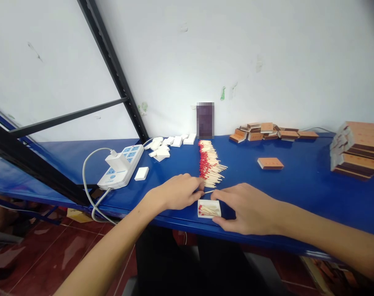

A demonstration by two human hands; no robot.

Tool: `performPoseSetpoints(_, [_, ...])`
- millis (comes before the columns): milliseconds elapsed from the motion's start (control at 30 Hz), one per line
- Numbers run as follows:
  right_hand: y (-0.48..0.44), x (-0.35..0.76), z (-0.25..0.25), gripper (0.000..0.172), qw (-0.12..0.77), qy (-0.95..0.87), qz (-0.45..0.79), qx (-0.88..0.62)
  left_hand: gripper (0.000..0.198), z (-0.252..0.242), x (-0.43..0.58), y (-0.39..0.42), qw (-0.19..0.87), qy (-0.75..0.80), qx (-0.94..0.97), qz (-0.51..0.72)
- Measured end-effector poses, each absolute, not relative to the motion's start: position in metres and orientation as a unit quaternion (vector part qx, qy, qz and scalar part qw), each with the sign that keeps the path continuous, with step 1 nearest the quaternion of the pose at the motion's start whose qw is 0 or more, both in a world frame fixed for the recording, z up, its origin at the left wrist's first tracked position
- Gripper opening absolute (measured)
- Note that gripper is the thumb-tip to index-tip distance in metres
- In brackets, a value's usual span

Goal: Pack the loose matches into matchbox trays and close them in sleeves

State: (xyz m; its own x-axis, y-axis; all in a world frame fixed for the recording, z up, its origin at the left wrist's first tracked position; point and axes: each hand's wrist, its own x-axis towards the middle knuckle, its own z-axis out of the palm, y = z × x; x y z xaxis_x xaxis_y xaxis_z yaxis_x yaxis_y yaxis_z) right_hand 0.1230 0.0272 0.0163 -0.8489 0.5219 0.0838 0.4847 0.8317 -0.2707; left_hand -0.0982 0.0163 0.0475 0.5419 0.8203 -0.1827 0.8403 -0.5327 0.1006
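Observation:
A small white matchbox tray [217,203] lies near the table's front edge, with some red-tipped matches [209,210] inside. My right hand [248,207] is at its right end, index finger at the far corner and thumb at the near corner, steadying it. Just behind the tray, my left hand [180,191] has thumb and fingers pinched on a matchstick [209,192], whose pale end points toward my right index finger. Beyond both hands stretches a long heap of loose matches [210,164], red heads to the left.
White tray pieces [160,152] and a single white piece [141,173] lie left, beside a power strip [121,166] with cables. Orange matchbox sleeves [263,131] line the wall, one lies apart [270,163], and a stack [359,150] stands right. A black frame post [112,61] rises left.

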Motion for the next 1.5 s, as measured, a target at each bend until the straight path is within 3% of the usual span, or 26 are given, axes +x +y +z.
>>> performPoseSetpoints(200, [0.028,0.123,0.017,0.023,0.077,-0.949,0.107,-0.287,0.022,0.065,-0.106,0.0,0.064,0.5,0.862,-0.053])
performPoseSetpoints(433, [0.03,0.122,0.013,0.024,0.111,-0.942,0.133,-0.288,0.013,0.064,-0.099,-0.02,0.111,0.475,0.873,-0.034])
performPoseSetpoints(633, [0.028,0.125,0.01,0.03,0.099,-0.94,0.139,-0.296,0.029,0.046,-0.102,-0.03,0.187,0.527,0.798,0.225])
performPoseSetpoints(767, [0.026,0.124,0.008,0.025,0.087,-0.944,0.135,-0.288,0.038,0.025,-0.101,-0.046,0.277,0.519,0.7,0.405])
performPoseSetpoints(1000, [0.028,0.123,0.005,0.024,0.115,-0.954,0.079,-0.263,0.042,-0.011,-0.101,-0.054,0.364,0.451,0.587,0.565])
performPoseSetpoints(1100, [0.026,0.123,0.004,0.022,0.116,-0.957,0.079,-0.255,0.04,-0.013,-0.103,-0.052,0.316,0.465,0.622,0.545])
performPoseSetpoints(1300, [0.033,0.127,0.01,0.029,0.123,-0.956,0.093,-0.248,0.026,0.003,-0.11,-0.044,0.094,0.56,0.754,0.33])
performPoseSetpoints(1500, [0.053,0.13,0.007,0.028,0.136,-0.949,0.072,-0.275,0.019,0.003,-0.119,-0.029,0.089,0.571,0.771,0.266])
